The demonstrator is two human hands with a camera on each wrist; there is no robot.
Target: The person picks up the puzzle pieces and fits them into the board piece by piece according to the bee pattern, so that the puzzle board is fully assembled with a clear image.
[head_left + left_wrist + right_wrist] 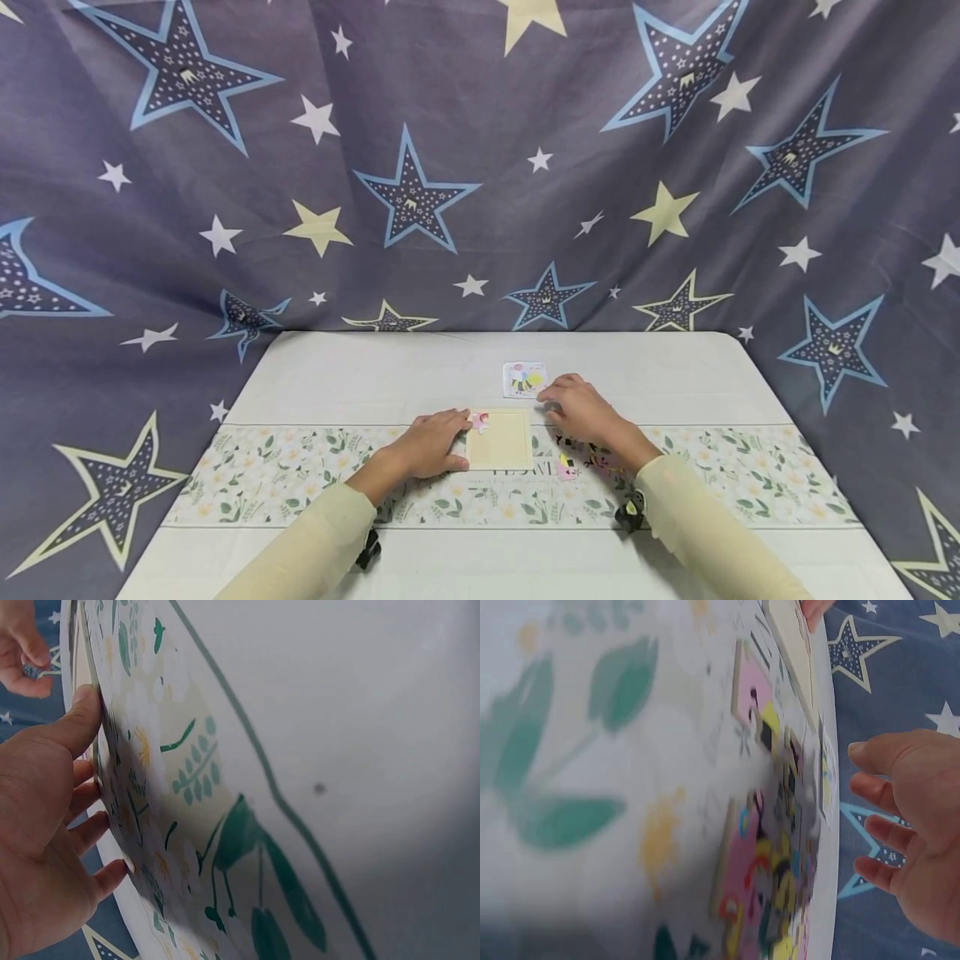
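A cream puzzle tray (504,442) lies on the table, with one pink puzzle piece (480,422) in its far left corner. My left hand (432,443) rests along the tray's left edge, thumb near the front corner and fingers toward the far one. In the left wrist view its thumb (84,720) touches the edge and the fingers are spread. My right hand (581,410) hovers over the table, right of the tray and close to a square card (524,380) with a bee picture. In the right wrist view its fingers (877,791) are loosely bent and hold nothing.
Loose puzzle pieces (742,877), pink, yellow and black, lie right of the tray, partly under my right forearm. A pink and yellow piece (567,468) is nearest the tray. A floral band (300,467) crosses the white table, and a starry curtain (450,275) hangs behind it.
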